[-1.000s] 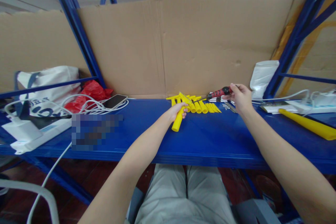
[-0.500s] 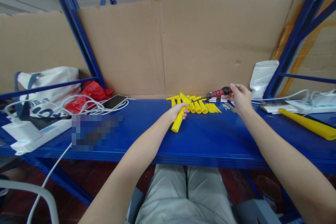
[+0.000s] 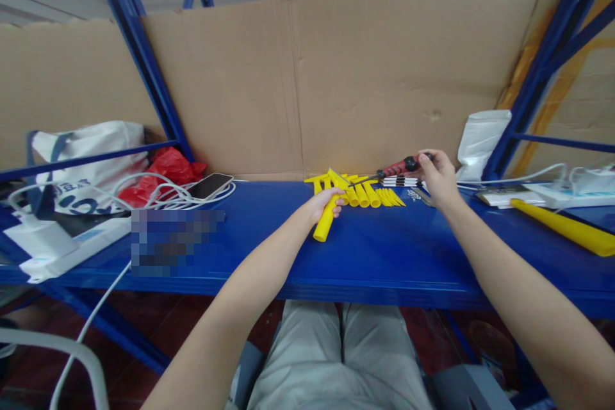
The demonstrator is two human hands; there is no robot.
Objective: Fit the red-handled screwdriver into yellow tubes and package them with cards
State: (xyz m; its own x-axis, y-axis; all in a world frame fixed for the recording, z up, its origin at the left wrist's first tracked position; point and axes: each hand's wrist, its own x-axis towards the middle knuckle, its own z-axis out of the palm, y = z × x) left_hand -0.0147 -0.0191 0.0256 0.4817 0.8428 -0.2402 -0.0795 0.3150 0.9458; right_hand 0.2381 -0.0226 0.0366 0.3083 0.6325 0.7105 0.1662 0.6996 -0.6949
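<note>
My left hand (image 3: pixel 327 204) is wrapped round the handle of a yellow scraper (image 3: pixel 325 225), whose wide head points away from me. In my right hand (image 3: pixel 438 179) is the end of a red and black screwdriver (image 3: pixel 398 169), pinched by the fingers. Its shaft slants down to the left and reaches the scraper's head; the exact contact at the tip is too small to make out. Just behind and right of my left hand lie several more yellow scrapers (image 3: pixel 364 196) in a row. Beside them small flat yellow pieces (image 3: pixel 390 197) are fanned out.
Black-and-white packs (image 3: pixel 400 182) lie under the screwdriver. A long yellow object (image 3: pixel 562 227) and a power strip (image 3: pixel 576 195) are at right. Leftward are a phone (image 3: pixel 211 186), white cables, a red bag (image 3: pixel 168 173) and a tote bag (image 3: pixel 96 154). Cardboard (image 3: pixel 384 77) stands behind the blue shelf (image 3: pixel 269 256).
The fingers of my right hand have shifted slightly at the screwdriver's end, and the handle looks turned a little. My left hand and the scraper stay almost where they were.
</note>
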